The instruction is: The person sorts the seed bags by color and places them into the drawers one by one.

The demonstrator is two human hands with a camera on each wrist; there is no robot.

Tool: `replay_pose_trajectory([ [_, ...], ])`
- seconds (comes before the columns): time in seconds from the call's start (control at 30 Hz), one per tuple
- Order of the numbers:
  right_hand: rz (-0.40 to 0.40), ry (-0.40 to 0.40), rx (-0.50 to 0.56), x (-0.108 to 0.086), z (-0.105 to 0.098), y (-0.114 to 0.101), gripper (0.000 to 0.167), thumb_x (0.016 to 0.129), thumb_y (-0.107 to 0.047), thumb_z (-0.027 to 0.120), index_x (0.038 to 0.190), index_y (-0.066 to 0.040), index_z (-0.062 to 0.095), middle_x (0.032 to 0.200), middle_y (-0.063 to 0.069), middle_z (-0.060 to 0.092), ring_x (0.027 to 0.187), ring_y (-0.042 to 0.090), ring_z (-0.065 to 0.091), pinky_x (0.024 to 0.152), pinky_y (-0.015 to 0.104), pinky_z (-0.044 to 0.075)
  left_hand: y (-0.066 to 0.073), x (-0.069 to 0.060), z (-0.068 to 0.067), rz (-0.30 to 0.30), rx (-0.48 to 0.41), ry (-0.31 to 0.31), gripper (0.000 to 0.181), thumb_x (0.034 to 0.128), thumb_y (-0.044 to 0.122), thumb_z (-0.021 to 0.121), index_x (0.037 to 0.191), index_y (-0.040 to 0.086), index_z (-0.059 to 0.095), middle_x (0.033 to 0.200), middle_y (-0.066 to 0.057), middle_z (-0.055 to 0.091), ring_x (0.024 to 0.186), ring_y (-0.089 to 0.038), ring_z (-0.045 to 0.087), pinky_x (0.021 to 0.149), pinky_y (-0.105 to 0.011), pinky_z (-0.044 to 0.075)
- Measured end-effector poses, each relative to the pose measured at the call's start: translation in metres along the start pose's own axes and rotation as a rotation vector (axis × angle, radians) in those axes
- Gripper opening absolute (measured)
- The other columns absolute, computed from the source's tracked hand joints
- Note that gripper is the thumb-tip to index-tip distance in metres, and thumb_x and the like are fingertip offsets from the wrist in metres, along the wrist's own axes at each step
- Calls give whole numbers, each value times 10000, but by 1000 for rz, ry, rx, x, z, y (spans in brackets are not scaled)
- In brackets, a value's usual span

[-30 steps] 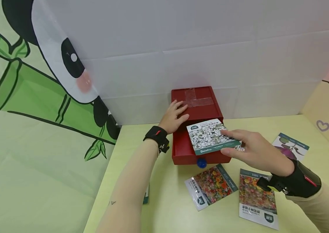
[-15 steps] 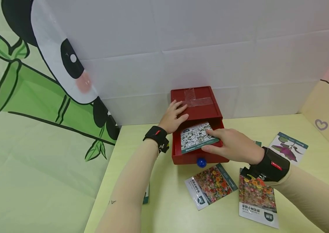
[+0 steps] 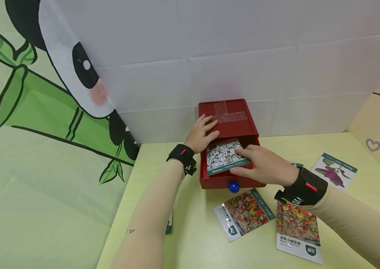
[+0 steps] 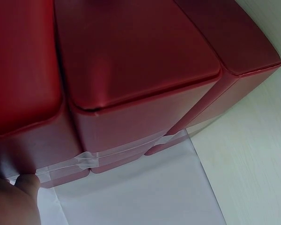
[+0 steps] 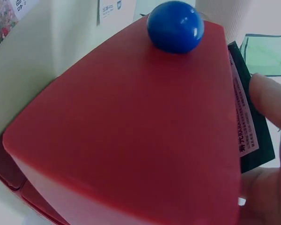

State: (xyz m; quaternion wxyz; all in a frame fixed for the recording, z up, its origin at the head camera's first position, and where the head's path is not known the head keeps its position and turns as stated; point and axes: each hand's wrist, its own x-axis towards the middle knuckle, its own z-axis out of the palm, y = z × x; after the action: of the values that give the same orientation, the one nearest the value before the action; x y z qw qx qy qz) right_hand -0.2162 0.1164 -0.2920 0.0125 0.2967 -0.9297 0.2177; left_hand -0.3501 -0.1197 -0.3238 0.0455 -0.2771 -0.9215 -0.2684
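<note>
A red box (image 3: 237,130) with clear tape on its top stands against the back wall. Its drawer (image 3: 217,183), fitted with a blue knob (image 3: 233,186), is pulled out toward me. Spread fingers of my left hand (image 3: 201,135) rest on the box's top left edge; the left wrist view shows its red side (image 4: 140,51). My right hand (image 3: 265,166) pinches the near right corner of a white-flower seed packet (image 3: 225,156), which lies tilted inside the drawer. In the right wrist view the drawer front (image 5: 122,126) hides most of the packet (image 5: 258,124).
Two wildflower seed packets, one angled (image 3: 244,215) and one at the right (image 3: 297,231), lie before the drawer. A purple-flower packet (image 3: 334,170) lies far right. Another packet (image 3: 296,163) is mostly hidden behind my right hand. A packet edge (image 3: 169,224) shows beside my left forearm.
My right hand has moved left and lowered the white-flower seed packet from above the drawer into it. My left hand stays on the box.
</note>
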Motion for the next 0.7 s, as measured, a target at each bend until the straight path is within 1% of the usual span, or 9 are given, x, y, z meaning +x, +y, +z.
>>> replay_pose_trajectory([
  [0.13,-14,4,-19,4,3,1,759,853,-577,631,1361,-20,540,1102,152,609,857,212,553,729,361,525,0,0,0,-6,-3,-3,558,995,394,470,1487,148,377,1574,-60,238,1474,-241,22,1169,-467,114],
  [0.2,-13,-2,-20,5,4,1,746,859,-570,629,1349,-14,551,1092,148,618,830,198,555,710,350,519,1,0,0,-8,-5,-2,561,990,398,467,1485,149,381,1573,-60,244,1473,-241,26,1168,-471,117],
  [0.33,-5,-21,-12,8,6,2,697,889,-533,612,1334,0,561,1147,170,628,893,227,600,776,404,542,1,0,0,-5,3,0,566,985,405,458,1484,148,381,1571,-65,249,1473,-245,30,1168,-472,116],
  [0.43,-9,-35,2,12,8,4,585,930,-434,607,1322,-1,573,1124,151,649,895,225,615,794,414,543,0,1,0,-1,5,2,564,988,401,461,1483,142,383,1569,-73,252,1472,-252,33,1168,-472,116],
  [0.57,-34,-46,24,17,10,10,431,961,-278,601,1293,-3,599,1087,105,678,855,162,634,800,391,546,-1,3,2,0,15,8,559,996,395,464,1483,135,382,1569,-79,250,1472,-258,33,1169,-471,113],
  [0.63,-37,-49,35,20,12,12,408,955,-240,613,1284,0,605,1064,91,688,822,137,635,792,382,550,-1,3,3,-2,20,7,556,999,394,463,1486,140,376,1571,-75,244,1473,-257,31,1170,-468,110],
  [0.7,-31,-59,49,22,14,14,418,944,-225,632,1292,3,596,977,59,697,751,110,621,744,351,555,-1,4,4,-2,20,6,553,1001,389,464,1487,138,375,1571,-75,243,1473,-257,30,1170,-469,108],
])
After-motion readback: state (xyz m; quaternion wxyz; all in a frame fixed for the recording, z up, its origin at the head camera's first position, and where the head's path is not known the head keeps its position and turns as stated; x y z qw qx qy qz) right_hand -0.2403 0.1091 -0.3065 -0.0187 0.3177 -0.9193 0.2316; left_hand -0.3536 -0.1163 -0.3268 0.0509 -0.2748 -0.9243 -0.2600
